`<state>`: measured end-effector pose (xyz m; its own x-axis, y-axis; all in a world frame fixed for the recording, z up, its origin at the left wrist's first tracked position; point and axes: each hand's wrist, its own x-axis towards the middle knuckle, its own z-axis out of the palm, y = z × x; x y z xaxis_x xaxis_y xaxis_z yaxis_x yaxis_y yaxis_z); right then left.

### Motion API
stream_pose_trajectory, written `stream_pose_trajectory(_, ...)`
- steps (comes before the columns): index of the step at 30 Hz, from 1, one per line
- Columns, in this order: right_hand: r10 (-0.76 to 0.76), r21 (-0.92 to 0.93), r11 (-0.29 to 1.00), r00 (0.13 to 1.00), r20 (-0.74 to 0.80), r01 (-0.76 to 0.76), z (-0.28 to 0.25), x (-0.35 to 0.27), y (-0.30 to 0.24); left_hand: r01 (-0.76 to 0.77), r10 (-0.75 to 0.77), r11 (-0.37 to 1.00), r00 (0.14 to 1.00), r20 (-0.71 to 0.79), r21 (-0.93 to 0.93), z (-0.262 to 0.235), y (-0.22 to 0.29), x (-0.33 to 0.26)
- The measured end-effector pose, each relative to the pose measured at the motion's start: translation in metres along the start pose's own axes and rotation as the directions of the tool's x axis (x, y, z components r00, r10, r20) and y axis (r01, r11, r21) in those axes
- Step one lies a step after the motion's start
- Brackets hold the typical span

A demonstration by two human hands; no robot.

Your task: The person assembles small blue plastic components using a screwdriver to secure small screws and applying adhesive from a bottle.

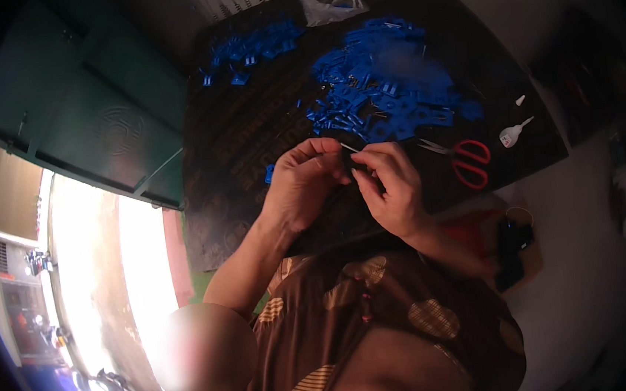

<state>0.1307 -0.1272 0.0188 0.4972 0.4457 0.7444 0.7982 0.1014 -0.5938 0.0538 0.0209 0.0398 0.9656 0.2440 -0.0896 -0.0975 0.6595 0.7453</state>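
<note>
Both hands meet over the dark counter (247,127), fingertips almost touching. The left hand (304,181) and the right hand (394,185) pinch a thin pale pin (350,147) between them, held just above the counter's near edge. Behind them lies a heap of small blue plastic pieces (385,85). Red-handled scissors (466,158) rest just right of the right hand.
</note>
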Motion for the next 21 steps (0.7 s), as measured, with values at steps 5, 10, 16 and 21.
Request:
stream_pose_trajectory(5, -0.066, -0.085, 0.994, 0.998, 0.006, 0.067, 0.01, -0.001, 0.006, -0.004, 0.002, 0.997, 1.0, -0.024, -0.08, -0.006, -0.016, -0.003)
stream_pose_trajectory(10, -0.037, -0.125, 0.991, 0.999, -0.009, 0.036, 0.01, -0.008, 0.014, -0.011, 0.008, 0.999, 0.998, -0.064, -0.034, -0.007, -0.027, 0.004)
stream_pose_trajectory(16, -0.009, -0.163, 0.986, 0.999, 0.034, 0.014, 0.005, -0.012, 0.013, -0.078, 0.111, 0.977, 0.98, -0.163, 0.196, -0.005, -0.033, 0.002)
stream_pose_trajectory(21, 0.032, -0.091, 0.996, 0.991, 0.128, -0.02, 0.003, -0.013, 0.006, -0.1, 0.158, 0.946, 0.973, -0.169, 0.309, -0.012, -0.038, -0.009)
